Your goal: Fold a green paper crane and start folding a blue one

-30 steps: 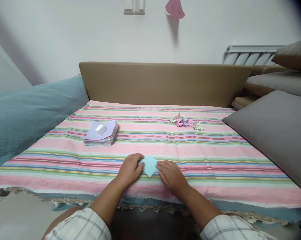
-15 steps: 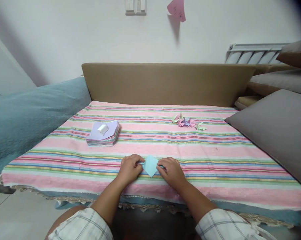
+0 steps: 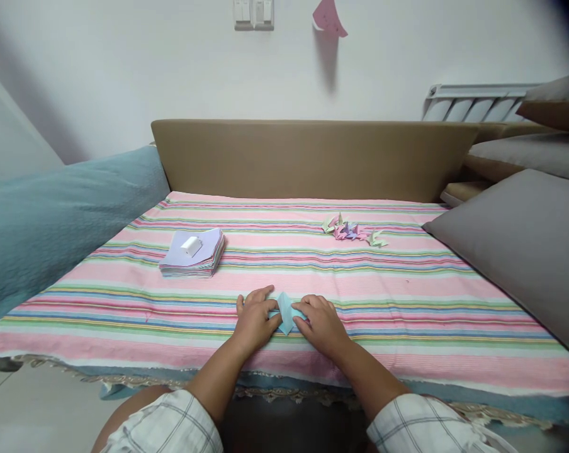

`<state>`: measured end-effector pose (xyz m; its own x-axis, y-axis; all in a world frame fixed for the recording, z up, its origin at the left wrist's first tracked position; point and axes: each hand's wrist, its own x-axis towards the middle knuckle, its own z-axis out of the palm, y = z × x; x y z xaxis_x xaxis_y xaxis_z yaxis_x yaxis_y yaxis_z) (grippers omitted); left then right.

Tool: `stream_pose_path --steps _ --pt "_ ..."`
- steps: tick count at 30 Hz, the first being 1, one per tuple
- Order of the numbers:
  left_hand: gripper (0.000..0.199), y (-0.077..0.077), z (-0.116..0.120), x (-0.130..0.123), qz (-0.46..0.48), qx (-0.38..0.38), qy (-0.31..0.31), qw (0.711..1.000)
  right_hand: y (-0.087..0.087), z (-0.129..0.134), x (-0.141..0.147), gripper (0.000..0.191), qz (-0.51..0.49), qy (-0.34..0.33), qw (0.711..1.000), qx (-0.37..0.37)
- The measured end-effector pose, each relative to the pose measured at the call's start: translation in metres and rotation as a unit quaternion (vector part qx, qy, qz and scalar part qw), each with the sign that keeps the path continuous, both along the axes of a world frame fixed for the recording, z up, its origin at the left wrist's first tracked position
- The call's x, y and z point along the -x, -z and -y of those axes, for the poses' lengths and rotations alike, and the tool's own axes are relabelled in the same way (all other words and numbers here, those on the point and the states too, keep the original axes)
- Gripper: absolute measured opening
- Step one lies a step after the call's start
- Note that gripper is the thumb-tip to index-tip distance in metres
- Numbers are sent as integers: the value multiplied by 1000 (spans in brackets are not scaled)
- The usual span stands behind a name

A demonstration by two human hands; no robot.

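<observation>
A small light-blue folded paper (image 3: 285, 313) lies on the striped cloth near the front, between my two hands. My left hand (image 3: 257, 319) pinches its left side with thumb and finger, the other fingers raised and spread. On the right side, my right hand (image 3: 321, 321) grips the paper between thumb and fingertips. The middle of the paper shows as a narrow diamond shape. Part of each side is hidden under my fingers.
A stack of coloured paper (image 3: 194, 255) with a white block (image 3: 191, 246) on top sits at the left. Several folded paper figures (image 3: 353, 231) lie at the back right. Grey cushions (image 3: 515, 245) stand at the right, a blue-covered bolster (image 3: 77, 220) at the left.
My left hand has moved right, onto the paper, and some of its fingers have lifted. The paper's visible diamond has become narrower. The view has shifted slightly.
</observation>
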<state>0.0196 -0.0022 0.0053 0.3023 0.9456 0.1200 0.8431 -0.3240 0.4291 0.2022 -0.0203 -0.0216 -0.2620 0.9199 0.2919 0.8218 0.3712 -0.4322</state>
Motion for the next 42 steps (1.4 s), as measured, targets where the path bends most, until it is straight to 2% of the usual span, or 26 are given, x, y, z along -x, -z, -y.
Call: stream_pose_path --steps 6,11,13,15,17,19,24,26,29,42 --pt "23 3 -4 -5 18 12 35 999 -1 0 0 27 5 1 1000 3" --pt "28 -7 -9 0 27 66 102 992 -2 0 -1 24 22 -3 1000 9" --pt "46 -12 -10 4 17 100 140 985 -2 0 -2 25 27 -6 1000 13" --pt "64 -15 -11 6 5 92 157 983 -2 -1 -2 26 26 -7 1000 15" --pt "70 -14 -11 7 -4 66 154 986 -2 -1 -3 27 22 -7 1000 15" --pt "63 -12 -10 5 -11 50 144 988 -2 -1 -3 27 15 -8 1000 14" --pt "23 -13 -6 4 -4 41 142 989 -2 0 -3 21 -8 -11 1000 8" --pt "17 -15 -4 4 -1 44 149 988 -1 0 -3 16 -13 -10 1000 9" --pt "16 -15 -2 4 2 44 147 988 -1 -1 -3 14 -19 -10 1000 9" --pt "37 -15 -10 -2 47 30 122 991 -3 0 -3 13 3 -11 1000 -3"
